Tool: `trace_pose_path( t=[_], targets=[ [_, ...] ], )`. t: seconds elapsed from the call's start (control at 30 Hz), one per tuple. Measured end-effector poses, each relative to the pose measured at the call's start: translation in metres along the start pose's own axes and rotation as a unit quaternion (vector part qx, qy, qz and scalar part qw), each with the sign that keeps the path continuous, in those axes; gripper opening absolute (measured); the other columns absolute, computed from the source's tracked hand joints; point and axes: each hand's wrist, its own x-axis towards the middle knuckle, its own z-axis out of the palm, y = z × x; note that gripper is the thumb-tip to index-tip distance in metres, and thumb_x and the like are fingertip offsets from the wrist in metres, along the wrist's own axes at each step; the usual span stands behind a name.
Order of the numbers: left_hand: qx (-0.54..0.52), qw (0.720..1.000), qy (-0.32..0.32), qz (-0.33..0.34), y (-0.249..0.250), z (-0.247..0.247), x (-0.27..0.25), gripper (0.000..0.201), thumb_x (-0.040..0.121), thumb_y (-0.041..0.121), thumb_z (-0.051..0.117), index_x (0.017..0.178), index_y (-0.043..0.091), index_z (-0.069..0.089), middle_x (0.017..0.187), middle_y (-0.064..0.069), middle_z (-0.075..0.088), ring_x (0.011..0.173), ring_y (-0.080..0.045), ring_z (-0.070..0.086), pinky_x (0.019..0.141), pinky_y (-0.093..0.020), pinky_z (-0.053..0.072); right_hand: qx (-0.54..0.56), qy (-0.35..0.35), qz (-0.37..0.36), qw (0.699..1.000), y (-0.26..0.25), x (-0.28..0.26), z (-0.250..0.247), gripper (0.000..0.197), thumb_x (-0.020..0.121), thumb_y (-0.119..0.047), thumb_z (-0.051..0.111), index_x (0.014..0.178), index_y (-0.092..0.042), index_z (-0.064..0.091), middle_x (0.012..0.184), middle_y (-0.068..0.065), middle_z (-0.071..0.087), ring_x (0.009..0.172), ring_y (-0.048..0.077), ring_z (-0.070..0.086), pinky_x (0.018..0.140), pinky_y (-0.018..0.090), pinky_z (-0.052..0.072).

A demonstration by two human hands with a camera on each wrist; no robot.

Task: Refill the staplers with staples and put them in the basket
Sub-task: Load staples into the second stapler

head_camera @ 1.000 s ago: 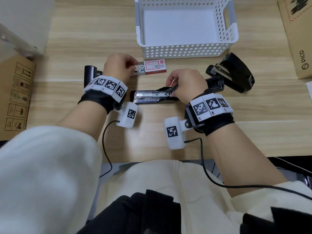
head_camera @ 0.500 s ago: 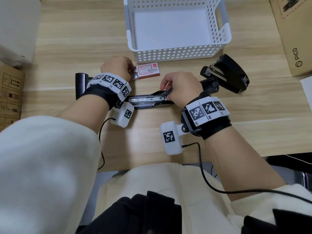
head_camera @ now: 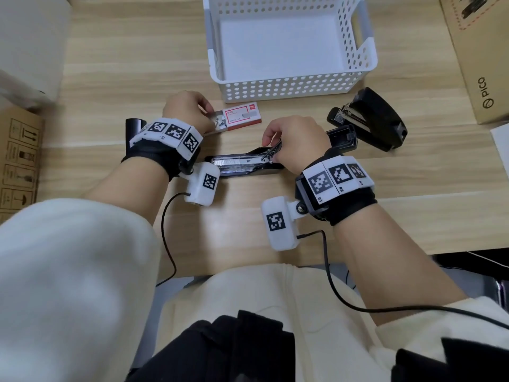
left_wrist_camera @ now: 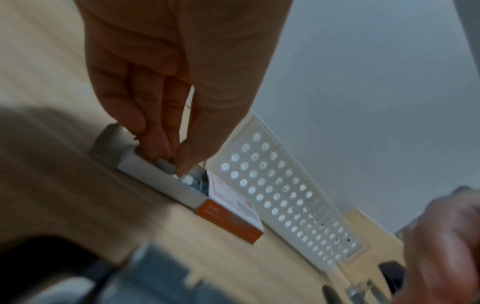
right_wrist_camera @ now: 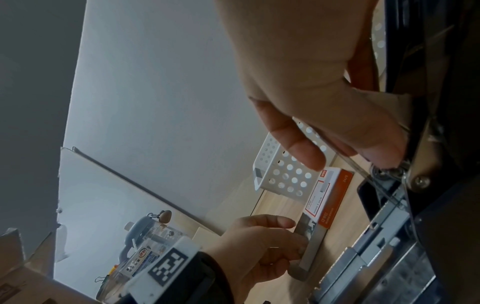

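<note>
Directly below my head camera, an opened black stapler (head_camera: pixel 248 165) lies flat on the wooden desk (head_camera: pixel 137 64), its metal magazine exposed and holding a strip of staples. My right hand (head_camera: pixel 296 143) is over the stapler's right half, fingers curled, pinching the thin metal pusher rod above the magazine; the right wrist view shows thumb and fingertips closed on that rod near its hinge. My left hand (head_camera: pixel 187 111) is at the far left, reaching into the pulled-out tray of a red and white staple box (head_camera: pixel 242 115). In the left wrist view, the thumb and fingers (left_wrist_camera: pixel 155 131) pinch a strip of staples (left_wrist_camera: pixel 166 164) in the tray, though the view is blurred. The staple box sits just near of the white perforated basket (head_camera: pixel 289 86), which stands at the far edge of the desk. A second black stapler (head_camera: pixel 369 118), closed, lies to the right, just beside the opened one's raised lid. Another black object (head_camera: pixel 133 126) shows partly behind my left wrist; I cannot tell what it is. Cardboard boxes (head_camera: pixel 479 59) flank the desk at left and right.
</note>
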Motion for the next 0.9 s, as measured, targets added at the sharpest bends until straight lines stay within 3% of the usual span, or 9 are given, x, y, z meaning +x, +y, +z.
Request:
trace_pose_path(
  t=[0.1, 0.2, 0.27, 0.4, 0.47, 0.53, 0.6, 0.73, 0.9],
  targets=[
    [-0.119, 0.993, 0.003, -0.017, 0.0, -0.011, -0.01, 0.021, 0.069, 0.005, 0.065, 0.076, 0.024, 0.063, 0.076, 0.001, 0.067, 0.065, -0.011, 0.059, 0.067, -0.024, 0.05, -0.002, 0.004, -0.001, 1.0, 0.0, 0.0, 0.001, 0.034, 0.076, 0.001, 0.062, 0.077, -0.033, 0.057, 0.084, -0.009, 0.062, 0.089, 0.017, 0.061, 0.071, 0.026, 0.048],
    [-0.322, 0.946, -0.025, -0.043, 0.002, -0.023, -0.028, 0.021, 0.072, 0.004, 0.068, 0.08, 0.023, 0.065, 0.069, 0.005, 0.068, 0.059, -0.004, 0.061, 0.062, -0.018, 0.048, -0.004, 0.006, -0.001, 1.0, 0.0, -0.001, 0.002, 0.034, 0.076, 0.001, 0.062, 0.076, -0.033, 0.057, 0.084, -0.009, 0.062, 0.09, 0.018, 0.061, 0.074, 0.028, 0.05],
    [-0.467, 0.878, -0.072, -0.08, 0.003, -0.025, -0.04, 0.019, 0.078, 0.003, 0.064, 0.086, 0.021, 0.064, 0.068, 0.007, 0.069, 0.057, -0.003, 0.061, 0.06, -0.017, 0.048, -0.006, 0.007, -0.002, 1.0, 0.0, 0.0, 0.002, 0.033, 0.076, 0.0, 0.062, 0.076, -0.033, 0.057, 0.083, -0.01, 0.061, 0.09, 0.017, 0.061, 0.073, 0.027, 0.049],
    [-0.689, 0.694, -0.157, -0.136, 0.004, -0.019, -0.054, 0.017, 0.077, 0.008, 0.062, 0.091, 0.017, 0.062, 0.08, 0.001, 0.068, 0.062, -0.005, 0.057, 0.06, -0.018, 0.052, -0.008, 0.002, -0.001, 1.0, 0.0, -0.001, 0.002, 0.033, 0.077, 0.0, 0.063, 0.076, -0.033, 0.057, 0.084, -0.009, 0.061, 0.089, 0.018, 0.061, 0.072, 0.027, 0.049],
    [-0.729, 0.643, -0.187, -0.143, 0.005, -0.012, -0.059, 0.017, 0.074, 0.009, 0.063, 0.09, 0.015, 0.065, 0.081, -0.001, 0.069, 0.064, -0.006, 0.058, 0.061, -0.019, 0.053, -0.007, 0.003, -0.002, 1.0, 0.0, -0.002, 0.003, 0.033, 0.076, 0.0, 0.062, 0.077, -0.033, 0.058, 0.087, -0.008, 0.063, 0.09, 0.018, 0.061, 0.073, 0.027, 0.049],
    [-0.743, 0.616, -0.215, -0.148, 0.008, -0.004, -0.063, 0.017, 0.073, 0.009, 0.061, 0.087, 0.013, 0.068, 0.08, -0.003, 0.07, 0.059, -0.005, 0.06, 0.061, -0.02, 0.054, -0.005, 0.005, 0.0, 1.0, 0.0, -0.002, 0.003, 0.033, 0.076, 0.001, 0.062, 0.078, -0.033, 0.059, 0.09, -0.007, 0.065, 0.091, 0.018, 0.06, 0.072, 0.026, 0.047],
    [-0.745, 0.604, -0.235, -0.157, 0.014, 0.004, -0.066, 0.019, 0.072, 0.008, 0.059, 0.087, 0.013, 0.069, 0.079, -0.003, 0.071, 0.056, -0.005, 0.063, 0.06, -0.02, 0.055, -0.005, 0.011, 0.001, 1.0, 0.0, -0.003, 0.003, 0.033, 0.076, 0.0, 0.062, 0.077, -0.033, 0.059, 0.092, -0.006, 0.066, 0.091, 0.019, 0.06, 0.072, 0.026, 0.046],
    [-0.721, 0.628, -0.242, -0.164, 0.024, 0.012, -0.069, 0.017, 0.085, 0.006, 0.05, 0.092, 0.01, 0.065, 0.077, -0.004, 0.073, 0.06, -0.006, 0.067, 0.061, -0.022, 0.057, 0.0, 0.017, 0.001, 1.0, 0.0, -0.003, 0.003, 0.031, 0.076, -0.001, 0.063, 0.078, -0.032, 0.061, 0.087, -0.007, 0.065, 0.092, 0.019, 0.061, 0.075, 0.028, 0.048],
    [-0.645, 0.711, -0.253, -0.118, 0.024, 0.009, -0.072, 0.024, 0.091, 0.0, 0.042, 0.104, 0.003, 0.061, 0.088, -0.006, 0.073, 0.077, -0.009, 0.07, 0.077, -0.021, 0.055, 0.001, 0.017, -0.003, 1.0, 0.001, -0.004, 0.003, 0.03, 0.077, -0.001, 0.063, 0.081, -0.031, 0.063, 0.084, -0.009, 0.061, 0.093, 0.018, 0.061, 0.078, 0.028, 0.049]
  ],
)
